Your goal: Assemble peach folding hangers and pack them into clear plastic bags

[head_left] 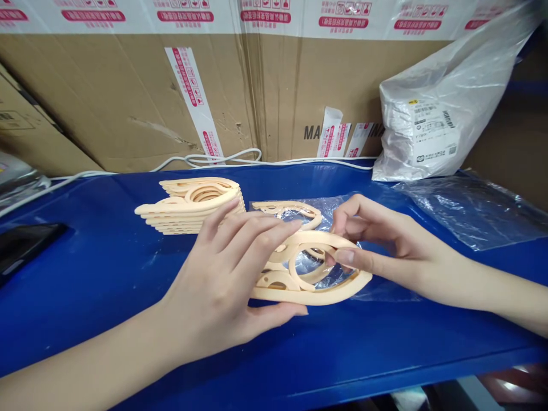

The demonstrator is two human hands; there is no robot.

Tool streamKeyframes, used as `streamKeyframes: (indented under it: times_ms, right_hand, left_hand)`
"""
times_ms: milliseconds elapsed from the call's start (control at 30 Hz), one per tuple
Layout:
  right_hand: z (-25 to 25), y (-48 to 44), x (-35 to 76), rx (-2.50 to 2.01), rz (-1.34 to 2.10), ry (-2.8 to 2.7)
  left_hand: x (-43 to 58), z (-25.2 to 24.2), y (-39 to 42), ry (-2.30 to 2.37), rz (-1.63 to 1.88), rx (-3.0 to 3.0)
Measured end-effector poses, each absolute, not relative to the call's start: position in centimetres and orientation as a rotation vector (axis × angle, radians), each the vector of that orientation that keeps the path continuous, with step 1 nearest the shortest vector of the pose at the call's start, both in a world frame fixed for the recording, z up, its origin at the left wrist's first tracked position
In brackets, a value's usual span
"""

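Note:
Both my hands grip one cream plastic folding hanger (317, 285) just above the blue table (94, 268). My left hand (231, 274) wraps its left end, thumb under and fingers on top. My right hand (377, 245) pinches the hanger's inner ring from the right. A clear plastic bag (338, 205) lies under and behind the hanger, with another cream hanger (291, 208) resting on it. A stack of several like hangers (192, 205) sits at the left, just beyond my left fingertips.
Cardboard boxes (128, 103) with red-and-white tape line the back. White cables (222, 158) run along their base. A white plastic parcel (432, 120) stands at the back right, a loose clear bag (475, 208) lies below it, and a dark phone (25, 242) rests far left.

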State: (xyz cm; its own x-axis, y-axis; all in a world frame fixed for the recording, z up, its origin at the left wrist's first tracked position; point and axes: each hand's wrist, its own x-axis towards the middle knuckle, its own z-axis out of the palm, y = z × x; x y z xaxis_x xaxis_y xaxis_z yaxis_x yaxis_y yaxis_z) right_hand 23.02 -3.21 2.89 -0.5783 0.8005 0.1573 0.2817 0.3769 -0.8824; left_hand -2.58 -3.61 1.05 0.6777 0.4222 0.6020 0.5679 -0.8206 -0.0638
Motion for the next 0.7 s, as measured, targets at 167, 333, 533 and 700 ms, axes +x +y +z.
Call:
streamKeyframes:
  times_ms: [167,333,533,700]
  right_hand:
    - [2.75,-2.52,23.42,-0.845,1.561,-1.808]
    - [3.0,-2.26,23.53,-0.825,1.689,-1.691]
    - [3.09,-2.37,23.43,-0.835,1.771,-1.597]
    - [3.03,-2.21,23.43,-0.851,1.772,-1.588]
  left_hand:
    - [-2.74,0.88,-3.44,-0.815,-0.831,-2.635]
    - [-2.77,0.72,-3.07,-0.812,-0.753,-2.629]
    - [-2.77,0.48,-2.69,-0.755,-0.687,-2.6]
    - [-2.79,0.4,-2.74,-0.734,-0.714,-2.567]
